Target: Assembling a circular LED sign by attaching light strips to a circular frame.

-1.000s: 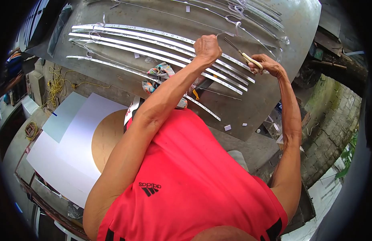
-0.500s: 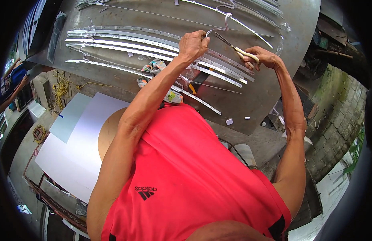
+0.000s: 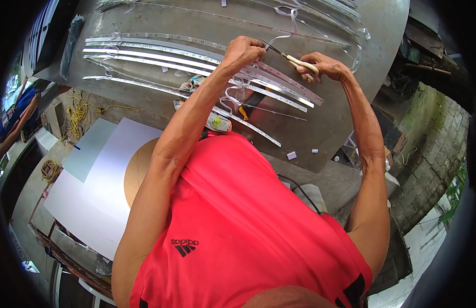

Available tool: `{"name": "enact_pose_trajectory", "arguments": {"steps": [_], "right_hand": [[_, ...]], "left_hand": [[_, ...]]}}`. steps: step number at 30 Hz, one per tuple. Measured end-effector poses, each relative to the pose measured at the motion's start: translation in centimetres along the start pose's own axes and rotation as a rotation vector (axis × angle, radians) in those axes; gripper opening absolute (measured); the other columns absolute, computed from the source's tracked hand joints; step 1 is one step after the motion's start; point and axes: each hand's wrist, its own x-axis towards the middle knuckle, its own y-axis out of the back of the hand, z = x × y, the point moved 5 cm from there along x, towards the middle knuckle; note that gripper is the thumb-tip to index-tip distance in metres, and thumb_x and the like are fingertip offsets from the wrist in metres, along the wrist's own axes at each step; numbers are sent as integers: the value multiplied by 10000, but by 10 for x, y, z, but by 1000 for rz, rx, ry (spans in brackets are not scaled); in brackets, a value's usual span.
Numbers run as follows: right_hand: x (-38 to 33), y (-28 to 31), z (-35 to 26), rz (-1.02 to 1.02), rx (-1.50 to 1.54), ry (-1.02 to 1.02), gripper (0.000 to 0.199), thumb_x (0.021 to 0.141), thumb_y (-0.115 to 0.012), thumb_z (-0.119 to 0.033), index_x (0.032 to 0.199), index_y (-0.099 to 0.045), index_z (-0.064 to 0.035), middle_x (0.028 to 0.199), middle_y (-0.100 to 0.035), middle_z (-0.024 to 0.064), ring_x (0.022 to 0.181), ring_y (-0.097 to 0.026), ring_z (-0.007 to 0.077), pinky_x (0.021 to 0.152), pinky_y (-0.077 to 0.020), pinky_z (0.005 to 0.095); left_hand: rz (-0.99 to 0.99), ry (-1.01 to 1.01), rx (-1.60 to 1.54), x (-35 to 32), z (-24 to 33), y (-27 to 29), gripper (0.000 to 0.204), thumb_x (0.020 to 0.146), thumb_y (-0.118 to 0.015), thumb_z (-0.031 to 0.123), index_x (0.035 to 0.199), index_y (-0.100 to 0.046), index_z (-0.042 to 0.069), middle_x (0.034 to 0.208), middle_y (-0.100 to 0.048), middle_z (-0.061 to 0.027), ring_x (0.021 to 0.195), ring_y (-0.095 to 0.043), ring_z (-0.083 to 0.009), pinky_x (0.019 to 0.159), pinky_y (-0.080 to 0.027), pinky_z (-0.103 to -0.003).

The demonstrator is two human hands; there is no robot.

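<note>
My left hand (image 3: pixel 244 53) pinches a thin white cable (image 3: pixel 280 37) that curls up toward the far side of the metal table. In my right hand (image 3: pixel 322 68) are scissors with cream handles (image 3: pixel 302 65), fingers through the loops. Their blades point left and reach the cable close beside my left fingertips; whether they touch it I cannot tell. Several LED strips (image 3: pixel 168 63) lie side by side under and left of my left forearm, with loops of white wire (image 3: pixel 229 97) between them. One more strip (image 3: pixel 254 129) lies nearest to me.
The grey metal table (image 3: pixel 320 134) carries a patterned cloth (image 3: pixel 217 122), a tool with an orange end (image 3: pixel 243 112) and a small white block (image 3: pixel 292 155). White sheets (image 3: pixel 89 205) and a tangled yellow cord (image 3: pixel 80 115) are at left. Another person (image 3: pixel 23 110) is at the far left edge.
The scissors have moved left with my right hand, bringing the blades to the cable by my left fingers. My left hand has shifted slightly left; a strip at the far side has shifted.
</note>
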Motion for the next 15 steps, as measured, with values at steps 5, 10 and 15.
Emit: {"name": "enact_pose_trajectory", "arguments": {"steps": [5,10,15], "right_hand": [[0,-1,-5,16,-10,4,562,874,-753,-608,982,-685,-60,771,-682,3,649,-634,60,473,-428,212],[0,-2,-7,37,-20,-5,587,863,-757,-620,982,-693,-49,770,-675,5,646,-632,66,471,-421,214],[1,-2,-8,46,-25,-3,597,862,-759,-618,985,-703,-37,763,-668,11,641,-629,70,469,-413,218]], "left_hand": [[-3,-3,5,1,-3,1,339,840,-728,264,1115,-809,82,839,-780,-102,758,-721,-188,761,-558,-311],[-16,11,25,2,-4,1,348,839,-730,280,1123,-809,95,911,-794,-122,817,-737,-205,811,-560,-317],[-3,-11,22,0,-1,1,347,840,-728,275,1126,-808,95,896,-792,-120,807,-734,-203,795,-559,-317]]}}
